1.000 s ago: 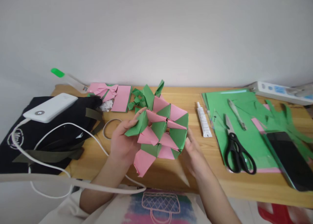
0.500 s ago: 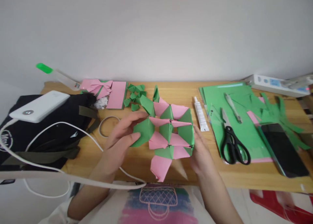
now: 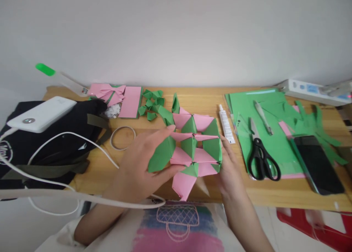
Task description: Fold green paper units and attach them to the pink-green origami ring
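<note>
A pink and green folded-paper model (image 3: pixel 188 139), built of box-like cells with flaps sticking out, is held between both hands over the table's front. My left hand (image 3: pixel 143 167) grips its left side, fingers on the upper edge and thumb near the lower pink folds, around a green flap (image 3: pixel 161 156). On the opposite side my right hand (image 3: pixel 229 167) supports the right edge, its fingers partly hidden behind the paper. A pink flap (image 3: pixel 183 186) hangs at the bottom, and a green folded point (image 3: pixel 175 103) rises at the top.
Small green folded pieces (image 3: pixel 151 101) and pink paper (image 3: pixel 130 102) lie behind. A tape ring (image 3: pixel 111 139) is left. Rightward are a glue tube (image 3: pixel 226 125), scissors (image 3: pixel 260 153), a craft knife (image 3: pixel 263 117), green sheets (image 3: pixel 242 101) and a phone (image 3: pixel 317 164). A white cable (image 3: pixel 90 143) crosses the left.
My left hand has shifted from pinching the green flap to reaching around the model's left side, its thumb now lower and further right. The model has moved slightly right in view.
</note>
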The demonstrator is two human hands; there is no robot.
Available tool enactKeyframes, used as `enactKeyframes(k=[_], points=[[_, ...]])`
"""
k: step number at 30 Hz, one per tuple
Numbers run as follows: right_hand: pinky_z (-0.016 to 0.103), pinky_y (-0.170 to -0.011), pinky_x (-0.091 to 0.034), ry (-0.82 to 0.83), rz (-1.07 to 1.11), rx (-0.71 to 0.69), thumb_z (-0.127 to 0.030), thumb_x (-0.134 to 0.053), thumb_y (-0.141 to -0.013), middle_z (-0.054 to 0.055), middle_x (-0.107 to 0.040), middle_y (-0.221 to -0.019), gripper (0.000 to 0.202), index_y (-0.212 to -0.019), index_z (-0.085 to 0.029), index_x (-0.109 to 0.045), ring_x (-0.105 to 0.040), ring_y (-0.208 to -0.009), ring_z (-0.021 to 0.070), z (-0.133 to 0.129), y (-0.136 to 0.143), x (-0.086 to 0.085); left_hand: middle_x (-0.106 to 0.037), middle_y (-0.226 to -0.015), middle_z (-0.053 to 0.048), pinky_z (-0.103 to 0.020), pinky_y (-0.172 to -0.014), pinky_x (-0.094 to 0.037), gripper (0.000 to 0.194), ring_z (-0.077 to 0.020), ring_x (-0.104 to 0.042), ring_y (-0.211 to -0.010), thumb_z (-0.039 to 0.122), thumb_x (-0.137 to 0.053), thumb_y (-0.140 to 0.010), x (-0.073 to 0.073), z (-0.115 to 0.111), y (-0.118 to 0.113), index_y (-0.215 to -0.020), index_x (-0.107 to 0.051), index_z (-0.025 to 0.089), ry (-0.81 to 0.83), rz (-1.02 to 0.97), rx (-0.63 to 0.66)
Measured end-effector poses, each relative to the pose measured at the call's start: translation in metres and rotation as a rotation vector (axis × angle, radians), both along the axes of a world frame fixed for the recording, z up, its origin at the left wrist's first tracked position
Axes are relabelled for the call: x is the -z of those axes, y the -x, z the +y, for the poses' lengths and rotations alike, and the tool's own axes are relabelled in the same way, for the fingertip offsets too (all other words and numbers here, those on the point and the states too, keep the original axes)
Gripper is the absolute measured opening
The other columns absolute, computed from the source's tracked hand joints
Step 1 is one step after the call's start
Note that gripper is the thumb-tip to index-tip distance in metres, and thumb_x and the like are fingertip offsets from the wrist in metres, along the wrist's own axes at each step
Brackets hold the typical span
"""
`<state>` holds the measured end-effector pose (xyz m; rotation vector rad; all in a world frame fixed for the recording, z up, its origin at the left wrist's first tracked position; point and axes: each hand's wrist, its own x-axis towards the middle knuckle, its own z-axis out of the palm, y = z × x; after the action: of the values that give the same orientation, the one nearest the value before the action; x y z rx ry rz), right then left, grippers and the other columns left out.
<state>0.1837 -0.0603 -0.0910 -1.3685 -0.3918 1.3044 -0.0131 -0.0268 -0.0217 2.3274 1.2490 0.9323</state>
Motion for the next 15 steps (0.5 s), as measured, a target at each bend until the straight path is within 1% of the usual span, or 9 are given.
enactKeyframes(k=[3,5,9,11,13,15], points=[[0.038,-0.088,-0.054,0.004,0.011,0.005,-0.050,-0.073,-0.076,0.002,-0.066,-0.116,0.044,-0.115,-0.032,-0.061,-0.064,-0.108,0.0235,-0.001,0.000,-0.001,-0.068,-0.113,-0.004,-0.038,-0.088,-0.054,0.058,-0.0255,-0.064,-0.103,0.037,-0.075,-0.081,-0.002,0.001,0.000,-0.134,-0.052,0.034,0.043,-0.022,0.056],[0.039,-0.090,-0.053,0.010,0.001,0.001,-0.052,-0.072,-0.076,0.003,-0.066,-0.117,0.046,-0.117,-0.032,-0.060,-0.063,-0.111,0.0242,-0.002,0.000,0.000,-0.068,-0.110,-0.004,-0.037,-0.086,-0.054,0.054,-0.0253,-0.064,-0.100,0.035,-0.076,-0.080,-0.002,0.002,-0.001,-0.131,-0.056,0.035,0.029,-0.038,0.062],[0.041,-0.094,-0.051,0.014,-0.047,-0.015,-0.057,-0.068,-0.078,0.005,-0.066,-0.121,0.052,-0.122,-0.031,-0.058,-0.062,-0.114,0.0253,-0.007,-0.001,0.004,-0.067,-0.108,-0.004,-0.037,-0.087,-0.053,0.052,-0.0248,-0.063,-0.098,0.034,-0.073,-0.083,-0.001,0.000,-0.002,-0.131,-0.056,0.038,0.020,-0.063,0.060],[0.042,-0.096,-0.050,0.024,-0.069,-0.027,-0.058,-0.066,-0.079,0.004,-0.066,-0.124,0.052,-0.123,-0.032,-0.058,-0.061,-0.114,0.0252,-0.010,0.000,0.005,-0.066,-0.109,-0.003,-0.037,-0.087,-0.053,0.051,-0.0239,-0.063,-0.098,0.032,-0.072,-0.084,0.000,-0.001,-0.002,-0.132,-0.055,0.040,0.002,-0.079,0.078],[0.041,-0.098,-0.048,0.027,-0.080,-0.034,-0.056,-0.066,-0.080,0.003,-0.065,-0.126,0.049,-0.124,-0.033,-0.058,-0.060,-0.116,0.0245,-0.012,0.001,0.005,-0.065,-0.110,-0.003,-0.035,-0.087,-0.053,0.050,-0.0226,-0.063,-0.098,0.029,-0.072,-0.083,0.001,-0.002,-0.002,-0.130,-0.056,0.039,-0.043,-0.089,0.102],[0.040,-0.099,-0.047,0.020,-0.084,-0.031,-0.053,-0.067,-0.080,0.002,-0.065,-0.127,0.048,-0.123,-0.034,-0.059,-0.059,-0.118,0.0238,-0.013,0.002,0.003,-0.063,-0.110,-0.004,-0.034,-0.087,-0.053,0.045,-0.0219,-0.062,-0.099,0.029,-0.073,-0.083,0.002,-0.002,-0.002,-0.125,-0.059,0.036,-0.082,-0.082,0.110]])
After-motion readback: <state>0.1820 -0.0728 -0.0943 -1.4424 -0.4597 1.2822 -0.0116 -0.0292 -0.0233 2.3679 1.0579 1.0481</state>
